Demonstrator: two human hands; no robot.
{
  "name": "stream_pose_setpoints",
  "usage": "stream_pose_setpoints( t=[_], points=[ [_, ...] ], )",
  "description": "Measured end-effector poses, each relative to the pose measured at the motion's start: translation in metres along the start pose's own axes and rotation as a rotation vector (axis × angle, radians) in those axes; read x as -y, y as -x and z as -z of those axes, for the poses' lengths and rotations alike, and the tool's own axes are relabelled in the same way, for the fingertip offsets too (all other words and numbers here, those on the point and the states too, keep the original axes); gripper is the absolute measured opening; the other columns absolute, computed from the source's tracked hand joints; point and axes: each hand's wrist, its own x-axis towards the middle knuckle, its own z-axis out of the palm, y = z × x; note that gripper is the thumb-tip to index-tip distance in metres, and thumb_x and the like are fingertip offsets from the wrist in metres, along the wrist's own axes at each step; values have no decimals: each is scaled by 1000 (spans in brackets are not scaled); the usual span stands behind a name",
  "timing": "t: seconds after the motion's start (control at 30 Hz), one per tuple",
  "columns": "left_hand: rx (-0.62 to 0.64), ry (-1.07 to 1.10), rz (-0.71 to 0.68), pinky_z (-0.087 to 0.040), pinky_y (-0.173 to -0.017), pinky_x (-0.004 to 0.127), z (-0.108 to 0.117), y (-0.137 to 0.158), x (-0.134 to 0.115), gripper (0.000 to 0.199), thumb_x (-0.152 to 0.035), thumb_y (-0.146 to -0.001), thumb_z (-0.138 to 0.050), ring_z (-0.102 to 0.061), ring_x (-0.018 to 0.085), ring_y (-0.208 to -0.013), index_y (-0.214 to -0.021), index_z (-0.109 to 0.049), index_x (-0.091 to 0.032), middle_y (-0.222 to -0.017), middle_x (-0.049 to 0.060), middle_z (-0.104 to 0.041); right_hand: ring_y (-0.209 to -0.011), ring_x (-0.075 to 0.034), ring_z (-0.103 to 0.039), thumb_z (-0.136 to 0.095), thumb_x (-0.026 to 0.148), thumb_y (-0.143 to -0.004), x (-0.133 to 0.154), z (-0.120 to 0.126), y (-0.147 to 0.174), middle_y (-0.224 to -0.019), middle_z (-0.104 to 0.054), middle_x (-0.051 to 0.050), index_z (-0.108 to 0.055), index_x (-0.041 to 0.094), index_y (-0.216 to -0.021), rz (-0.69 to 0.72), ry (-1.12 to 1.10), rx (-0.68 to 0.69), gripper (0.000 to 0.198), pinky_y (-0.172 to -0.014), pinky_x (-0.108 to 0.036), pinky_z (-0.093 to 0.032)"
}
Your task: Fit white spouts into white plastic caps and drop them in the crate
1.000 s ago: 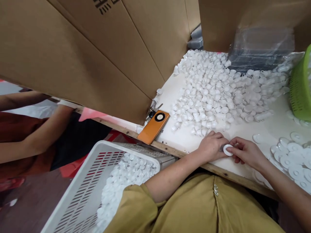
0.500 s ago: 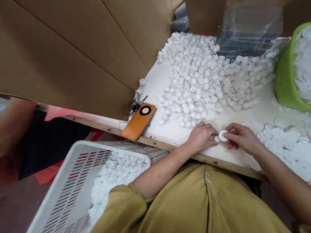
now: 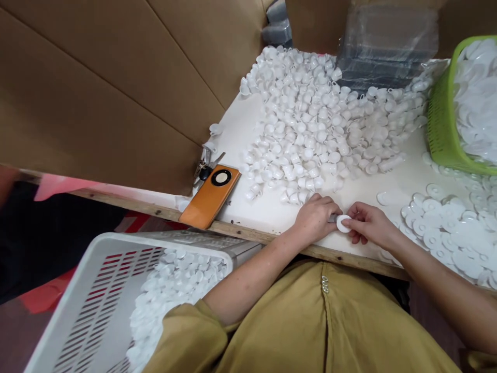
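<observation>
Brown cardboard (image 3: pixel 108 98) stands along the left and back edges of a white table (image 3: pixel 267 211). Near its front edge, the left hand (image 3: pixel 316 217) closes around a small grey piece (image 3: pixel 333 218), and the right hand (image 3: pixel 367 224) pinches a white disc (image 3: pixel 342 224) right beside it. White cup-like parts (image 3: pixel 310 124) heap toward the back edge.

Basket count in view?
2. A green plastic basket stands on the white tabletop, far right, heaped with white discs; a white slotted basket sits lower left, below the wooden edge. Others may hide behind the cardboard.
</observation>
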Motion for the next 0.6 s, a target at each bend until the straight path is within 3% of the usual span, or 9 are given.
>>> stream_pose_setpoints(
  t=[0.2, 0.33, 0.5, 0.6],
  points=[
    [-11, -45, 11, -42, -80, 32, -1, -2, -1, 25, -43, -80, -66, -55, 18, -79, -83, -67, -18, -84, 4, -65, -40, -13, -58, -68, 35, -74, 4, -8, -6, -49, -59, 3, -48, 20, -77, 7, 33, -70, 26, -33, -17, -36],
    [0, -34, 39, -43, -79, 32, 2, 0, -1, 23, -40, -80, -66, -55, 19, -80, -82, -67, -18, -84, 4, -65, -40, -13, -58, -66, 31, -77, 8, -7, -8, -48, -59, 4, -45, 21, -81, -10, 88, -39, 24, -33, -17, -37],
    [107, 70, 28, -43, -85, 32, 18, -1, -2, 40, -40, -67, -78, -57, 22, -93, -100, -68, -19, -95, 5, -65, -37, -13, -56, -66, 29, -78, 15, -2, -10, -49, -60, 4, -43, 22, -86, -74, 154, -18, 25, -33, -19, -38],
    [193, 61, 118, -43, -76, 29, 26, -10, -5, 37, -46, -69, -76, -59, 21, -88, -95, -68, -20, -89, 3, -67, -37, -13, -56, -66, 28, -79, 18, 1, -13, -49, -60, 4, -44, 21, -84, -118, 186, 11, 23, -33, -19, -36]
  ],
)
